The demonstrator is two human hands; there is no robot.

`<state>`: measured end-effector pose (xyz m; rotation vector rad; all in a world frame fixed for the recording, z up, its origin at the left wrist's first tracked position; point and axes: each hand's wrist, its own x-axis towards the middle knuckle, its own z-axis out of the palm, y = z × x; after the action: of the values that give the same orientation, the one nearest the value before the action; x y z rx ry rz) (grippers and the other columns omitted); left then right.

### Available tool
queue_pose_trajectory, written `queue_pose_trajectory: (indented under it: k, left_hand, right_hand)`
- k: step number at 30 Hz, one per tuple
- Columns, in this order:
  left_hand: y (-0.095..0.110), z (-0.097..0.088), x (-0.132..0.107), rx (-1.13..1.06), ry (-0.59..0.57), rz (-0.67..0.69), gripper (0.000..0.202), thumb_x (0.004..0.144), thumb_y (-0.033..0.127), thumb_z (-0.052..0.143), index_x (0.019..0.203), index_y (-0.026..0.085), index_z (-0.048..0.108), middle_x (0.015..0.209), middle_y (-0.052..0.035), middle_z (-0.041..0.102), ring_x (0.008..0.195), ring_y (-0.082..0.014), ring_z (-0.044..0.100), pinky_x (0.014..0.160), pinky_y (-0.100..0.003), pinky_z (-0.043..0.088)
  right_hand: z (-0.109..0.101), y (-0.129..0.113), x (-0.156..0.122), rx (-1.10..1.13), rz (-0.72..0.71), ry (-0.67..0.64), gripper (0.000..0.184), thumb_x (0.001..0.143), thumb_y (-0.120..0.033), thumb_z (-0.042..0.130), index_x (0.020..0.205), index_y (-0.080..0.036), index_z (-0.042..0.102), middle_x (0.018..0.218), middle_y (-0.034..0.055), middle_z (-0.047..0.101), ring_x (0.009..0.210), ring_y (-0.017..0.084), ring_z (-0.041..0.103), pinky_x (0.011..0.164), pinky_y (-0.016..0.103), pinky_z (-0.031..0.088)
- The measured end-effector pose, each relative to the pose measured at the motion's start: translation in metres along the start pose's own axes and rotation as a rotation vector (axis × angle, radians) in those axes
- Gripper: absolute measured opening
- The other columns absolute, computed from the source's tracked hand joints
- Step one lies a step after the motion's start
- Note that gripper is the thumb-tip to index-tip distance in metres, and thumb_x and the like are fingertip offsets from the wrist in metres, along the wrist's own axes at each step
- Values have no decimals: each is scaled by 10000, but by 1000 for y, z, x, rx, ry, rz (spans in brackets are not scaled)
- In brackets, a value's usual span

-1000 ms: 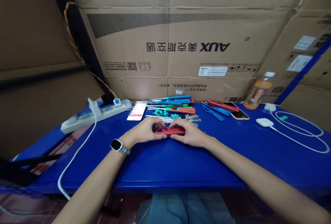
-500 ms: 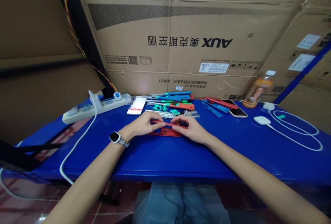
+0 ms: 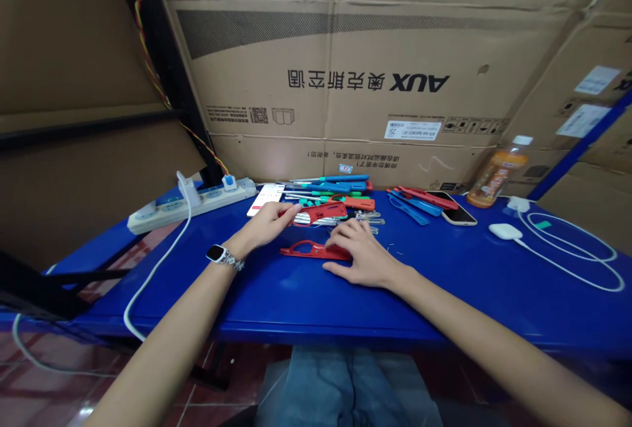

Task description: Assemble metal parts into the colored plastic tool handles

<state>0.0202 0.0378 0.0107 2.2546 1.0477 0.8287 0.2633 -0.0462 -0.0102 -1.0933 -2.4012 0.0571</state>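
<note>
My left hand (image 3: 271, 220) pinches one end of a red plastic lighter shell half (image 3: 323, 212), holding it above the table with its hollow inner side partly showing. A second red shell half (image 3: 306, 249), with a loop-shaped opening, lies on the blue table. Over its right end is my right hand (image 3: 358, 252), fingers bent and thumb spread apart on the near side. Its fingertips seem to touch this shell; the thumb is clear of it. Just behind the hands lie long-necked lighters, including an orange one (image 3: 360, 203), small green parts (image 3: 311, 202) and clear-ended parts (image 3: 372, 220).
Red and blue shell pieces (image 3: 417, 204) lie beside a phone (image 3: 459, 214) at the right. Farther right are an orange drink bottle (image 3: 498, 174) and a white charger (image 3: 504, 231) with a looped cable. A power strip (image 3: 197, 203) and a white card (image 3: 265, 198) are at the left.
The two red shell halves have come apart. My left hand has raised one up and away, while my right hand has opened over the other on the table. The view has shifted slightly.
</note>
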Motion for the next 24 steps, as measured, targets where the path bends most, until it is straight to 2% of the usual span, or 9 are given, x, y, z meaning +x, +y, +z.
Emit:
queue_pose_trajectory:
  k: [3,6,11,12,14,16,18,21,24]
  left_hand:
    - [-2,-2,0,-42,49,-17,558,930,613,363,559,199,309,532,36,289,493,-99,247,490,-259,211]
    - [-3,-3,0,-87,96,-20,563,910,609,392,538,201,283,519,35,269,484,-93,226,477,-259,186]
    - [1,0,-3,-156,111,-18,545,878,554,436,495,202,275,482,43,245,472,-83,201,473,-259,162]
    - [2,3,-3,-158,70,-18,538,876,546,433,493,203,275,479,46,244,469,-81,196,473,-259,164]
    - [4,9,-3,-135,-73,-16,525,876,531,425,493,204,276,477,48,252,465,-79,193,474,-262,174]
    - [4,16,-3,-70,-213,-8,512,880,503,424,496,202,272,479,48,260,468,-82,197,480,-266,186]
    - [5,21,-3,44,-296,24,480,890,443,424,503,194,290,484,40,294,474,-89,221,495,-271,205]
    - [9,24,-6,273,-313,92,365,890,308,409,549,179,403,539,7,439,518,-124,361,541,-279,262]
    - [17,24,-10,477,-278,116,194,816,218,459,629,184,503,667,-30,551,629,-171,491,590,-288,316]
  right_hand:
    - [2,-1,1,15,-23,-94,175,942,-378,566,975,-225,645,1010,64,655,1025,238,520,939,447,335]
    - [-1,6,1,64,3,-72,151,949,-348,564,965,-219,641,1005,59,664,1014,223,548,946,433,329]
    - [-11,44,0,197,213,260,144,900,-346,607,905,-207,643,935,49,684,897,209,617,862,367,401]
    - [-12,52,0,217,266,346,149,887,-352,617,896,-206,642,916,47,685,869,208,620,833,355,416]
    - [-14,67,1,204,334,397,153,860,-361,647,875,-209,641,901,47,682,851,215,613,801,351,427]
    - [-13,76,3,133,348,376,143,855,-354,655,851,-211,639,898,48,680,870,226,597,805,361,413]
    - [-12,81,8,47,336,328,132,864,-341,651,838,-213,638,906,48,679,894,235,578,813,370,386]
    - [-9,84,22,-44,320,250,118,872,-326,647,836,-214,638,922,44,676,931,244,553,815,370,340]
    - [-6,87,37,-78,314,171,103,857,-310,663,833,-212,642,914,42,672,949,245,538,817,365,309]
